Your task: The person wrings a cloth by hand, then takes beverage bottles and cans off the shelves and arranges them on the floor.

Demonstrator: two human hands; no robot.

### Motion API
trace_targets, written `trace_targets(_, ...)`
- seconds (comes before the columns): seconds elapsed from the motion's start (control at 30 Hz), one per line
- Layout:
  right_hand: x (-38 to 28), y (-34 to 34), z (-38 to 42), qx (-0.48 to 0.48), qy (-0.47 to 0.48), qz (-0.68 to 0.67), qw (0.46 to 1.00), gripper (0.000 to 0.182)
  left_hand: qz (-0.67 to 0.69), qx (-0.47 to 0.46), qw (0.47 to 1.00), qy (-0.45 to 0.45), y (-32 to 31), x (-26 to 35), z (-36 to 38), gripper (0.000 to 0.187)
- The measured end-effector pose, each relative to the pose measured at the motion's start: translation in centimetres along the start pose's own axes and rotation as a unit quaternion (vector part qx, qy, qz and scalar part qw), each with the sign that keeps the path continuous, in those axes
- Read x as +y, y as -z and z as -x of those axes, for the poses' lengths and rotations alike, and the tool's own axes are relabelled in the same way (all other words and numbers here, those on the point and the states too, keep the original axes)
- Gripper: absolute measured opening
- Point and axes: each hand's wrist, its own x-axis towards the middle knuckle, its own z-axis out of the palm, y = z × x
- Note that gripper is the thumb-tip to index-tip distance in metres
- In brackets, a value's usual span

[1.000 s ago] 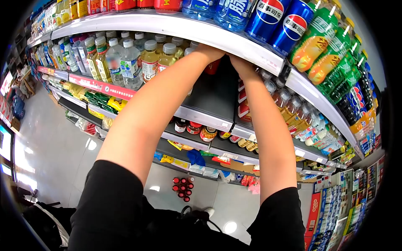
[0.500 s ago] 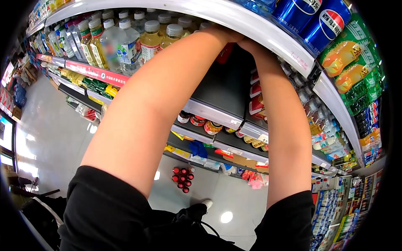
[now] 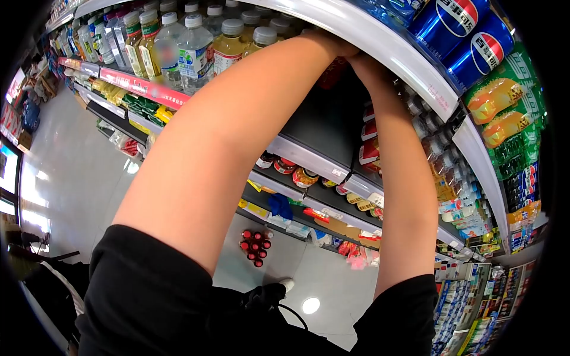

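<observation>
Both my arms reach deep into a store shelf, beneath the white edge of the shelf above (image 3: 380, 44). My left hand (image 3: 336, 45) and my right hand (image 3: 360, 58) are close together at the back, their fingers hidden by that edge and the shadow. Just below the hands a dark red item (image 3: 332, 73) shows on the black shelf board (image 3: 320, 127); whether they hold it I cannot tell. Clear bottles with grey caps, one a pale yellow drink (image 3: 228, 46), stand left of my left forearm. Red and white packs (image 3: 369, 148) sit by my right forearm.
Blue cans (image 3: 480, 53) and green bottle packs (image 3: 504, 110) are on the upper shelf at right. Jars (image 3: 305, 177) line the shelf below. Several dark bottles with red caps (image 3: 256, 244) stand on the floor near my shoe (image 3: 287, 285).
The view has shifted slightly, so the shelves appear a little higher and farther right. My hands stay together at the back of the shelf, and the red item beneath them looks darker.
</observation>
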Motion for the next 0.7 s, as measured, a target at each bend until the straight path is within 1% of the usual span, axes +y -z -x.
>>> trace_targets(0.07, -1.3, 0.5, 0.5, -0.013, -0.045, 0.016, 0.999, 0.070, 0.008, -0.007, 1.000, 0.001, -0.2, 0.3, 0.1, 0.035)
trace_targets(0.13, 0.6, -0.1, 1.0, -0.018, -0.046, 0.007, 0.999, 0.073, 0.017, -0.022, 1.000, 0.002, -0.4, 0.7, 0.4, 0.035)
trace_targets(0.17, 1.1, 0.0, 1.4, -0.038, -0.061, 0.010, 0.997, 0.073, 0.022, -0.037, 0.999, 0.004, -0.6, 0.8, 0.4, 0.036)
trace_targets(0.2, 0.8, 0.4, 1.7, -0.058, -0.075, 0.013, 0.995, 0.073, 0.030, -0.056, 0.998, 0.007, -0.6, 1.2, 0.5, 0.036)
trace_targets(0.23, 0.4, 0.8, 2.2, -0.044, -0.045, -0.013, 0.998, 0.074, 0.037, -0.110, 0.993, 0.017, -0.6, 1.5, 0.5, 0.039)
trace_targets(0.27, 0.0, 1.3, 2.7, -0.044, -0.050, -0.012, 0.998, 0.074, 0.043, -0.163, 0.985, 0.028, -0.5, 1.8, 0.4, 0.043)
trace_targets(0.3, -1.0, 1.9, 3.2, -0.033, -0.068, -0.028, 0.997, 0.074, 0.045, -0.166, 0.985, 0.026, 0.2, 2.5, 0.5, 0.043)
trace_targets(0.33, -1.8, 2.4, 3.8, -0.022, -0.088, -0.044, 0.995, 0.074, 0.051, -0.184, 0.979, 0.064, 1.6, 3.6, 0.8, 0.041)
trace_targets(0.37, -2.3, 2.8, 4.3, -0.010, -0.114, -0.029, 0.993, 0.072, 0.057, -0.202, 0.972, 0.101, 3.0, 4.6, 1.1, 0.039)
trace_targets(0.4, -2.9, 3.2, 4.8, -0.008, -0.120, -0.027, 0.992, 0.072, 0.060, -0.206, 0.972, 0.098, 4.3, 5.7, 1.3, 0.039)
trace_targets(0.47, -4.3, 4.1, 5.8, -0.001, -0.207, 0.013, 0.978, 0.068, 0.083, -0.266, 0.950, 0.145, 6.4, 7.7, 1.9, 0.036)
trace_targets(0.5, -4.7, 4.2, 6.4, 0.016, -0.212, 0.049, 0.976, 0.063, 0.054, -0.227, 0.967, 0.101, 6.9, 8.3, 2.8, 0.036)
trace_targets(0.53, -5.6, 4.8, 7.0, 0.018, -0.215, 0.052, 0.975, 0.063, 0.057, -0.228, 0.967, 0.097, 7.2, 8.7, 3.7, 0.036)
trace_targets(0.6, -7.9, 6.5, 9.1, 0.032, -0.201, 0.031, 0.979, 0.056, 0.084, -0.094, 0.989, 0.077, 7.8, 9.7, 5.8, 0.037)
trace_targets(0.63, -9.7, 7.7, 9.7, 0.019, -0.213, 0.037, 0.976, 0.051, 0.090, -0.100, 0.988, 0.077, 8.7, 10.5, 6.4, 0.037)
trace_targets(0.67, -10.8, 8.6, 10.5, 0.018, -0.220, 0.040, 0.974, 0.051, 0.112, -0.096, 0.987, 0.069, 9.6, 11.1, 6.8, 0.038)
trace_targets(0.7, -11.6, 9.3, 11.4, 0.020, -0.206, 0.024, 0.978, 0.050, 0.133, -0.093, 0.985, 0.062, 10.8, 12.0, 7.3, 0.038)
